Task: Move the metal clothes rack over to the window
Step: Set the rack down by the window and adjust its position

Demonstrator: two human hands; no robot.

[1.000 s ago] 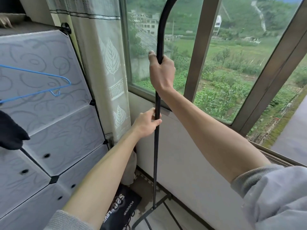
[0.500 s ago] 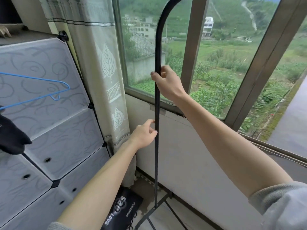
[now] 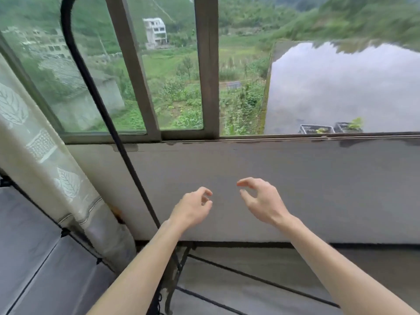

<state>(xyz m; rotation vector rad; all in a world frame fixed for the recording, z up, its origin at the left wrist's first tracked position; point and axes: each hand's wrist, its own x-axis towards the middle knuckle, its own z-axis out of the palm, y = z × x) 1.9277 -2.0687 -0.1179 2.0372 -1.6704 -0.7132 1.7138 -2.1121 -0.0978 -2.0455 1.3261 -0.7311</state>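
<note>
The black metal clothes rack stands against the wall under the window, its curved upright running from the top left down behind my left forearm. Its foot bars lie on the floor along the wall. My left hand hovers just right of the upright, fingers loosely curled, holding nothing. A little further right, my right hand is also free, fingers apart. Neither hand touches the rack.
A pale leaf-patterned curtain hangs at the left beside the rack. A grey panel cabinet fills the lower left corner. The grey wall below the sill is directly ahead. Outside lie green fields and a wet flat roof.
Both hands have let go of the rack's upright and dropped lower to the right. The view has swung right, so the rack now appears at the left.
</note>
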